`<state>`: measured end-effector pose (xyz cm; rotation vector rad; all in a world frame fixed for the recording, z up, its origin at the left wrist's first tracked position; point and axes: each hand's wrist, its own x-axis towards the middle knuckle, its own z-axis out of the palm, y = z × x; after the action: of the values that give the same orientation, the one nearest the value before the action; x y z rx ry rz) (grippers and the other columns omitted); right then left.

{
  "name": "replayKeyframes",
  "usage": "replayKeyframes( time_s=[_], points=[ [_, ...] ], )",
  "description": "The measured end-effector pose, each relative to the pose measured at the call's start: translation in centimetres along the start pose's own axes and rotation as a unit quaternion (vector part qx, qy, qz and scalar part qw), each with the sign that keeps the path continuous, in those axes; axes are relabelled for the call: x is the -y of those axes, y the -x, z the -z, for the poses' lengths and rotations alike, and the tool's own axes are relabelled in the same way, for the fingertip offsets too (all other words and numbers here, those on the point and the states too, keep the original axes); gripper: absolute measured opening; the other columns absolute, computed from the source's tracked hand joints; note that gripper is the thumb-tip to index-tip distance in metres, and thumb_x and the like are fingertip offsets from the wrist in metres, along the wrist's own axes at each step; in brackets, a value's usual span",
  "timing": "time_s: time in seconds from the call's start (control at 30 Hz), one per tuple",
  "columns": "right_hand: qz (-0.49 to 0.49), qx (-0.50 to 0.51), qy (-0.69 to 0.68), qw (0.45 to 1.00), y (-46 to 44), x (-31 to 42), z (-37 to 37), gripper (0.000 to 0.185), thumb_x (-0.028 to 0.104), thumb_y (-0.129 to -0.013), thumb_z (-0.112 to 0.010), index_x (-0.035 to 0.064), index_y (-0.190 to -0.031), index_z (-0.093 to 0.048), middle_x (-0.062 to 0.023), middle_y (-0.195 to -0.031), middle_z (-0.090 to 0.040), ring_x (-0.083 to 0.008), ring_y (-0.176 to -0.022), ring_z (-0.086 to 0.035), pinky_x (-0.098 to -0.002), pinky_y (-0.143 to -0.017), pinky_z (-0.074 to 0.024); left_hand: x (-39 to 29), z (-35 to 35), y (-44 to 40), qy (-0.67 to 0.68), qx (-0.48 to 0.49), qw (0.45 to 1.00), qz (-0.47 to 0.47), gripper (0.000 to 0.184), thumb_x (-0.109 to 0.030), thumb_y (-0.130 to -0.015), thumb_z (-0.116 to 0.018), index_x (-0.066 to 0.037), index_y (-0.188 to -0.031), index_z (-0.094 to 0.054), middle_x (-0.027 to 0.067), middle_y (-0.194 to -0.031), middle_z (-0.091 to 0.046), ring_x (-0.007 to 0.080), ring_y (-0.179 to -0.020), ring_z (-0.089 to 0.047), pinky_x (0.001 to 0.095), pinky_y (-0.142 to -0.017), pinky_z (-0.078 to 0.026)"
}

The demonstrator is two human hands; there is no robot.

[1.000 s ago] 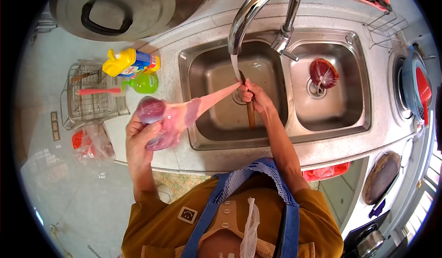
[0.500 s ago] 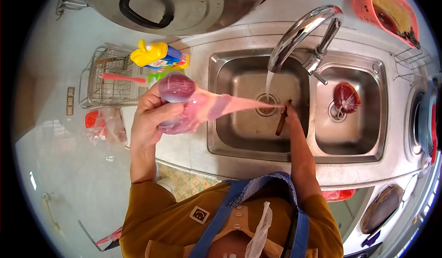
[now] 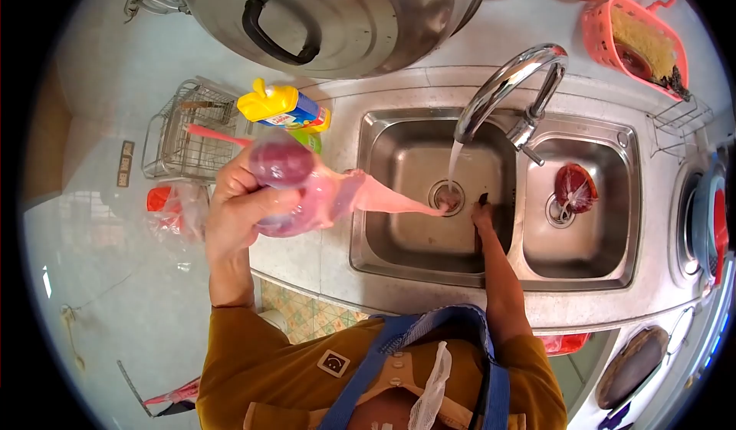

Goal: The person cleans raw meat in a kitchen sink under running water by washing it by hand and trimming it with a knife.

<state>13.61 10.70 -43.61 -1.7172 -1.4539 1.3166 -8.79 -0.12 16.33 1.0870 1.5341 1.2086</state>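
Note:
My left hand (image 3: 238, 204) is closed round a piece of raw offal (image 3: 318, 200), raised over the counter left of the sink. It has dark red, glossy rounded lobes at the hand and a long pale-pink end tapering right over the left basin. Down in that basin (image 3: 399, 242), my right hand (image 3: 481, 217) is closed on a slim brown-handled tool (image 3: 479, 238), mostly hidden by fingers and forearm. The pink tip hangs apart from this hand. Water runs from the faucet (image 3: 498, 85) near the drain, where a pinkish scrap (image 3: 451, 201) shows.
A dark red, membrane-covered lump (image 3: 575, 187) lies in the right basin (image 3: 567, 257). Behind stand a large metal pot (image 3: 360, 23) and a pink basket (image 3: 598, 35). Left are a yellow bottle (image 3: 276, 106), a wire rack (image 3: 172, 154) and a plastic bag (image 3: 184, 219).
The offal's thin end has left my right hand and shrunk back leftward. My right hand keeps the brown-handled tool. The whole view has shifted slightly, with the sink lower in the picture.

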Motion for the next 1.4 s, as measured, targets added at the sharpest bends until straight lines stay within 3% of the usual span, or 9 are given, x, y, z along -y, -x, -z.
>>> replayKeyframes(
  time_s=[0.17, 0.37, 0.5, 0.63, 0.7, 0.77, 0.83, 0.93, 1.4],
  points=[
    [-0.062, 0.295, -0.250, 0.920, 6.0, 16.0, 10.3, 0.034, 0.029, -0.091, -0.047, 0.0000, -0.105, -0.058, -0.0005, -0.071, -0.046, -0.0108, -0.053, -0.039, -0.0248, -0.049, -0.0335, 2.7, -3.1, -1.3, -0.069, 0.040, 0.997, -0.002, 0.042, 0.004, -0.069, -0.069, 0.002, -0.108, -0.055, 0.0053, -0.097, -0.064, 0.0106, -0.088, -0.059, 0.0256, -0.083, -0.044],
    [-0.240, 0.562, -0.577, 0.542, 13.7, 24.5, 15.6, 0.056, 0.034, -0.092, -0.046, 0.0002, -0.135, -0.032, 0.0057, -0.064, -0.036, -0.0054, -0.048, -0.028, -0.0200, -0.044, -0.0250, 10.7, -6.0, -4.1, -0.181, 0.093, 0.979, -0.035, 0.034, 0.005, -0.071, -0.065, 0.000, -0.103, -0.058, 0.0038, -0.094, -0.063, 0.0113, -0.086, -0.060, 0.0250, -0.075, -0.048],
    [-0.184, 0.565, -0.674, 0.440, 15.7, 26.2, 13.2, 0.044, 0.034, -0.092, -0.045, 0.0004, -0.121, -0.044, 0.0038, -0.063, -0.038, -0.0059, -0.045, -0.029, -0.0207, -0.041, -0.0253, 13.0, -6.9, -5.2, -0.399, 0.148, 0.830, -0.360, 0.021, 0.000, -0.066, -0.065, -0.004, -0.085, -0.061, 0.0080, -0.091, -0.061, 0.0241, -0.080, -0.062, 0.0332, -0.070, -0.052],
    [-0.116, 0.648, -0.661, 0.361, 14.9, 25.5, 10.8, 0.038, 0.035, -0.089, -0.050, 0.0014, -0.106, -0.048, 0.0027, -0.062, -0.039, -0.0059, -0.045, -0.031, -0.0209, -0.042, -0.0256, 12.9, -6.9, -5.4, -0.401, 0.209, 0.729, -0.514, 0.015, -0.006, -0.064, -0.066, -0.007, -0.078, -0.060, 0.0053, -0.090, -0.060, 0.0223, -0.079, -0.061, 0.0372, -0.069, -0.052],
    [-0.151, 0.638, -0.657, 0.372, 15.2, 25.9, 10.7, 0.042, 0.033, -0.087, -0.055, 0.0003, -0.112, -0.047, 0.0017, -0.064, -0.044, -0.0050, -0.047, -0.035, -0.0193, -0.043, -0.0272, 13.3, -7.0, -5.1, -0.374, 0.222, 0.683, -0.587, 0.013, -0.008, -0.064, -0.067, -0.009, -0.073, -0.058, 0.0036, -0.089, -0.059, 0.0227, -0.078, -0.060, 0.0396, -0.068, -0.052],
    [-0.156, 0.580, -0.584, 0.547, 15.2, 25.6, 10.0, 0.049, 0.028, -0.086, -0.057, -0.0010, -0.123, -0.044, 0.0002, -0.068, -0.051, -0.0036, -0.050, -0.040, -0.0173, -0.044, -0.0285, 13.0, -7.0, -4.8, -0.384, 0.234, 0.663, -0.598, 0.013, -0.009, -0.065, -0.067, -0.009, -0.071, -0.056, 0.0024, -0.086, -0.058, 0.0214, -0.079, -0.060, 0.0374, -0.067, -0.051],
    [-0.102, 0.591, -0.586, 0.545, 15.0, 28.4, 11.3, 0.059, 0.028, -0.086, -0.057, -0.0012, -0.132, -0.036, -0.0009, -0.072, -0.053, -0.0031, -0.053, -0.042, -0.0167, -0.045, -0.0289, 13.0, -6.9, -4.5, -0.388, 0.261, 0.636, -0.614, 0.012, -0.009, -0.065, -0.067, -0.009, -0.070, -0.056, 0.0020, -0.086, -0.057, 0.0204, -0.079, -0.060, 0.0366, -0.068, -0.051],
    [-0.017, 0.544, -0.512, 0.664, 14.3, 27.5, 11.1, 0.058, 0.030, -0.089, -0.054, 0.0015, -0.136, -0.033, 0.0021, -0.068, -0.046, -0.0029, -0.055, -0.037, -0.0170, -0.047, -0.0260, 13.0, -6.8, -4.0, -0.404, 0.254, 0.639, -0.604, 0.011, -0.008, -0.066, -0.067, -0.008, -0.070, -0.057, 0.0021, -0.087, -0.055, 0.0193, -0.079, -0.059, 0.0356, -0.069, -0.050],
    [-0.120, 0.388, -0.535, 0.741, 9.3, 20.5, 9.1, 0.035, 0.030, -0.092, -0.051, 0.0076, -0.118, -0.051, 0.0065, -0.068, -0.039, -0.0023, -0.052, -0.033, -0.0180, -0.049, -0.0293, 11.2, -5.1, -2.1, -0.435, 0.291, 0.642, -0.560, 0.013, -0.007, -0.065, -0.066, -0.005, -0.076, -0.059, 0.0044, -0.087, -0.056, 0.0204, -0.079, -0.059, 0.0346, -0.073, -0.050]
  ],
)
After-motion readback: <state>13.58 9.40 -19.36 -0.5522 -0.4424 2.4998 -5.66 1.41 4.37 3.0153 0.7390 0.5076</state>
